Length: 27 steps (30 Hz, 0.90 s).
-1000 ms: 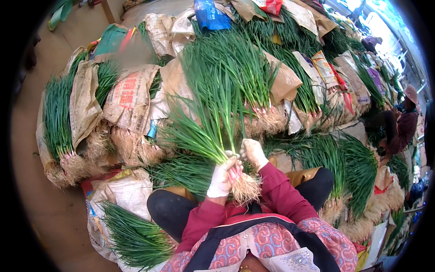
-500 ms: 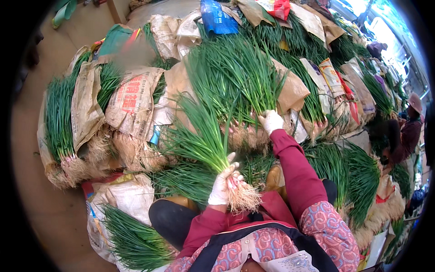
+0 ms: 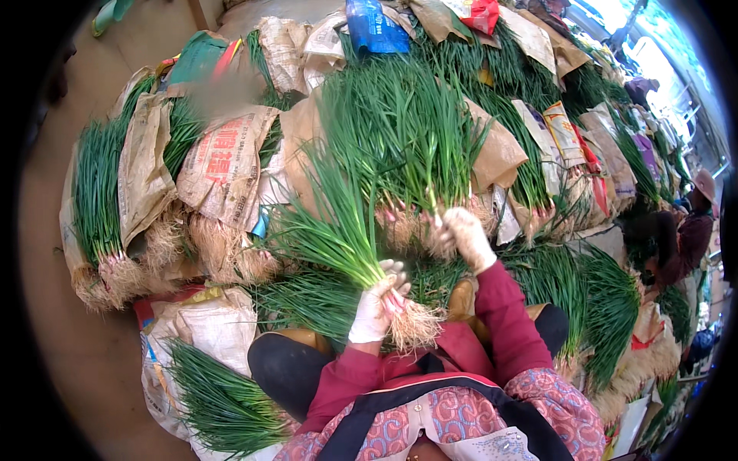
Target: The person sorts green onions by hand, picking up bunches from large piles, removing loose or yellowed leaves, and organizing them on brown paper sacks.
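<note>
My gloved left hand (image 3: 374, 307) is closed around a bunch of spring onions (image 3: 344, 238) just above its pinkish bulbs. The green leaves fan up and to the left, and the pale roots hang out to the right of the hand. My gloved right hand (image 3: 469, 237) pinches the lower end of a spring onion stalk (image 3: 433, 206) at the near edge of a big heap of spring onions (image 3: 407, 115). The upper part of that stalk merges with the heap's leaves, so I cannot tell how many stalks are in the fingers.
Wrapped bundles with printed sacks (image 3: 223, 165) line the left. Loose spring onions (image 3: 307, 307) lie before my knees. Another bunch (image 3: 223, 399) rests on a white sack (image 3: 207, 326) at lower left. More bundles (image 3: 607, 300) lie to the right, where another person (image 3: 688, 230) sits.
My right hand has drawn back toward me from the heap, bringing the stalk's lower end with it. My left hand keeps its hold on the bunch, nearly in place.
</note>
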Motion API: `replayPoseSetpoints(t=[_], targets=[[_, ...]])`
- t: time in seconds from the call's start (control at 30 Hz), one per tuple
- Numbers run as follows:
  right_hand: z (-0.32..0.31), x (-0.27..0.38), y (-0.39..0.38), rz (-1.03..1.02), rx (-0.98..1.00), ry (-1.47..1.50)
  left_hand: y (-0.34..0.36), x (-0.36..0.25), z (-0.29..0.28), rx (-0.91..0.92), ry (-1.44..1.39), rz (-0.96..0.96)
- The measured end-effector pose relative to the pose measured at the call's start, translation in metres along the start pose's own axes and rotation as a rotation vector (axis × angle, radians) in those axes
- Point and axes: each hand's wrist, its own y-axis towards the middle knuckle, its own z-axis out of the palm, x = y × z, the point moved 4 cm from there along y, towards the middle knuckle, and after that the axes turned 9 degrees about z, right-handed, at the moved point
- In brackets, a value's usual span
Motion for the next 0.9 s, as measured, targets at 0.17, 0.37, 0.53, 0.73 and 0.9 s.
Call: replayPoseSetpoints(t=[0.17,0.37,0.53,0.73,0.9], targets=[[0.024,-0.053,-0.023,0.020,0.169,-0.050,0.004,0.024,0.000,0.094,0.106,-0.084],[0.038,-0.039,-0.012,-0.250,-0.015,-0.636,0.013,0.033,-0.025,0.083,0.202,-0.116],[-0.070,-0.002,0.072,-0.171,-0.410,0.046,0.001,0.027,0.003,0.073,0.085,-0.158],[-0.037,0.032,-0.001,-0.505,-0.538,-0.724,0.002,0.016,-0.016,-0.009,0.097,-0.126],[0.046,-0.051,-0.043,0.166,0.166,-0.246,0.002,0.028,-0.011,0.050,0.151,-0.130]])
